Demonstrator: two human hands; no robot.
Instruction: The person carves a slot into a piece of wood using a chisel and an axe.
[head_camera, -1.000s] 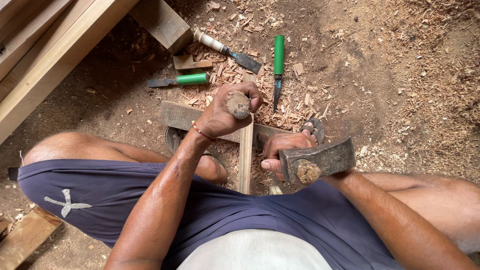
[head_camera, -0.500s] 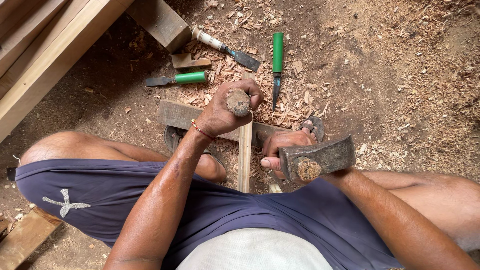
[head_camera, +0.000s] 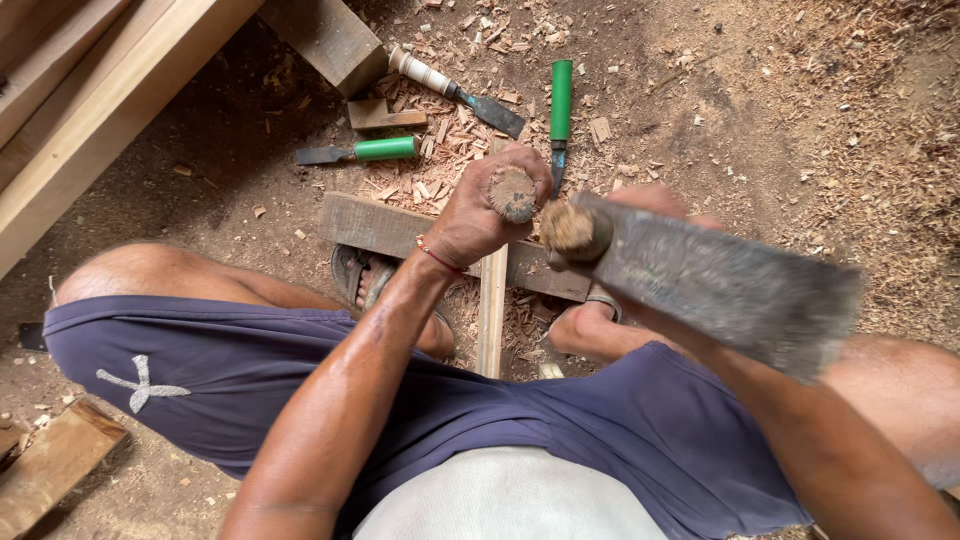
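My left hand (head_camera: 480, 205) grips a chisel upright, its battered round wooden handle top (head_camera: 512, 193) showing above my fist. The chisel stands over a narrow wooden strip (head_camera: 491, 310) that lies across a grey plank (head_camera: 375, 225) between my knees. My right hand (head_camera: 650, 205) holds an axe with a broad rusty grey head (head_camera: 730, 290), raised close to the camera, its handle end (head_camera: 570, 228) just right of the chisel top. My sandalled feet rest by the plank.
Three chisels lie on the shavings ahead: a green-handled one (head_camera: 360, 151), another green one (head_camera: 560, 105) and a white-handled one (head_camera: 455, 92). A wood block (head_camera: 335, 40) and long timber beams (head_camera: 110, 110) sit at the upper left. A board scrap (head_camera: 50, 465) lies at the lower left.
My right hand has swung the axe up from beside my right knee to a point next to the chisel's handle top. My left hand has stayed put on the chisel.
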